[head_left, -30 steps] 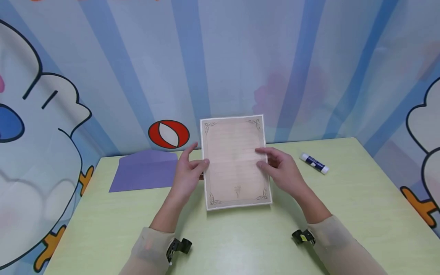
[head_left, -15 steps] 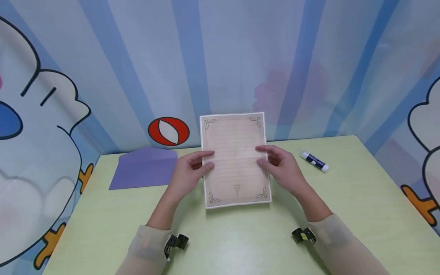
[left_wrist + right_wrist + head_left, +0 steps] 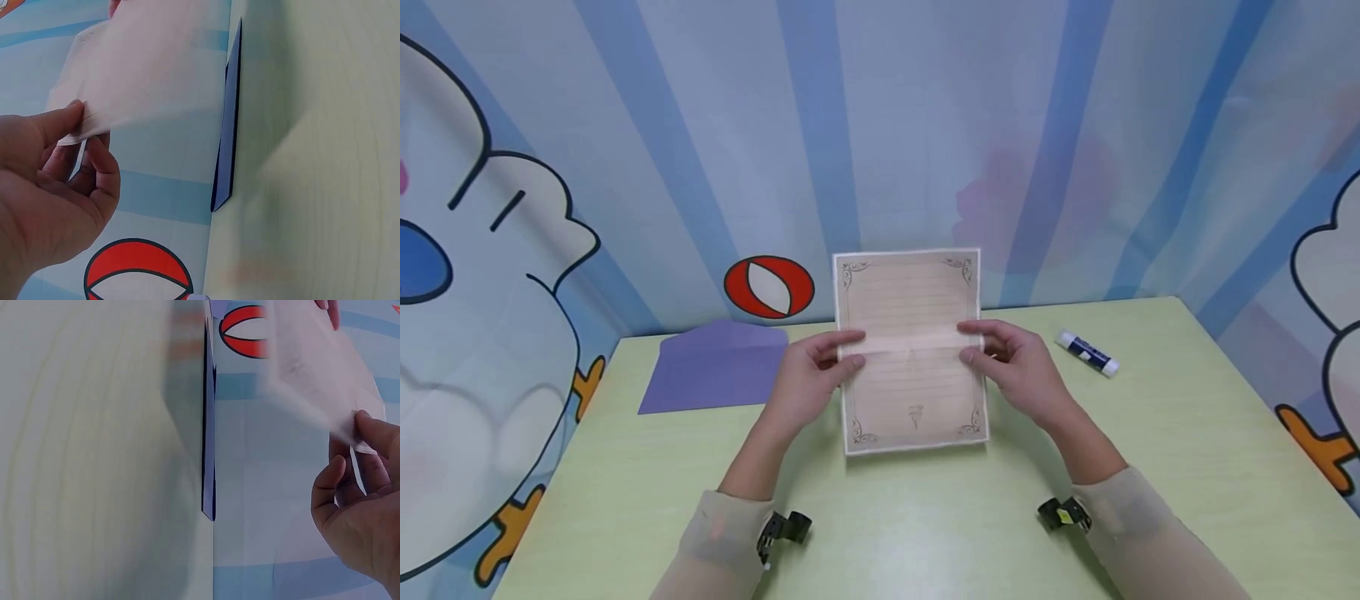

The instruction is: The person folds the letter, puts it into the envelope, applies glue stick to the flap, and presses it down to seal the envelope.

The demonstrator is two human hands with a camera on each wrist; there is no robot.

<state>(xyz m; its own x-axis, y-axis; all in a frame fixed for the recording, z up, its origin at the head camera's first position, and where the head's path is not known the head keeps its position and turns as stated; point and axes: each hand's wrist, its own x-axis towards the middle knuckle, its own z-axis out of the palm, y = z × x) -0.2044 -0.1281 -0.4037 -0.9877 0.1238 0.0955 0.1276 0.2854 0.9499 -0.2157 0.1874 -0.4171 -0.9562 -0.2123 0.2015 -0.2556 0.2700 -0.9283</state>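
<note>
A sheet of lined letter paper [image 3: 910, 392] with scrolled corners and a crease across its middle is held up, tilted, above the table. My left hand [image 3: 805, 379] pinches its left edge near the crease, thumb and forefinger on the front. On the opposite edge my right hand [image 3: 1018, 367] grips it likewise. The remaining fingers go behind the paper; both wrist views show them curled there. A purple envelope [image 3: 718, 375] lies flat to the left of the left hand. A glue stick [image 3: 1087, 353] with white ends lies beyond the right hand.
A flat, blue-purple folded piece [image 3: 228, 131] lies near the table's back edge in the wrist views; the paper hides it in the head view. A printed cloth backdrop [image 3: 910, 125] rises behind the pale green table [image 3: 917, 533].
My left forefinger has come down from a raised position onto the paper's front, beside the thumb. The sheet has shifted slightly left. My right hand keeps its hold; envelope and glue stick stay put.
</note>
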